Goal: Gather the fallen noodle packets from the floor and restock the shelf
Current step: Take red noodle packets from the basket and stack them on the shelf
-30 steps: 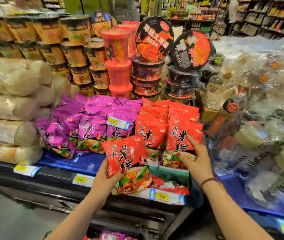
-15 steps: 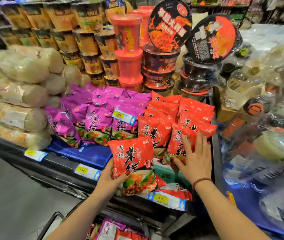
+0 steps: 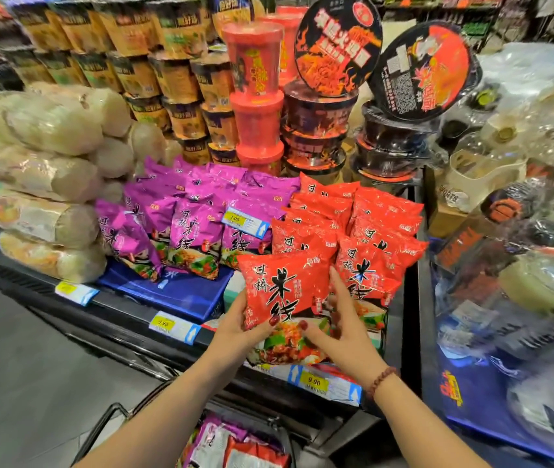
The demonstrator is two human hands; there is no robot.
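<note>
I hold one red noodle packet (image 3: 282, 288) upright in front of me, at the front edge of the shelf (image 3: 127, 319). The fingers of my left hand (image 3: 235, 327) are curled round its lower left side, with the thumb pressed on the printed front and the rest hidden behind. My right hand (image 3: 343, 329) takes the lower right side: the thumb lies on the front near the picture of the food, and the fingers run up fairly straight, close together, along and behind the right edge, so the packet is pinched between both hands. A beaded bracelet (image 3: 381, 380) sits on my right wrist.

The packet's top corner overlaps the stacked red packets (image 3: 380, 217) standing in rows just behind it and to its right. Beside those, to the left, stand the purple packets (image 3: 194, 211), one with a yellow price tag (image 3: 238, 219) lying on it. More price tags are fixed along the shelf's front rail, one (image 3: 314, 383) right below the packet I hold.

Behind the packets rise stacked red cups (image 3: 257, 62), black bowls (image 3: 319, 109) and brown-and-yellow cups (image 3: 174, 76). Two round black lids (image 3: 338, 42) stand tilted atop the bowls. At the far left lie clear bags of pale noodles (image 3: 49, 126).

Below my arms, a basket (image 3: 110, 413) holds loose purple and red packets (image 3: 235, 447).
</note>
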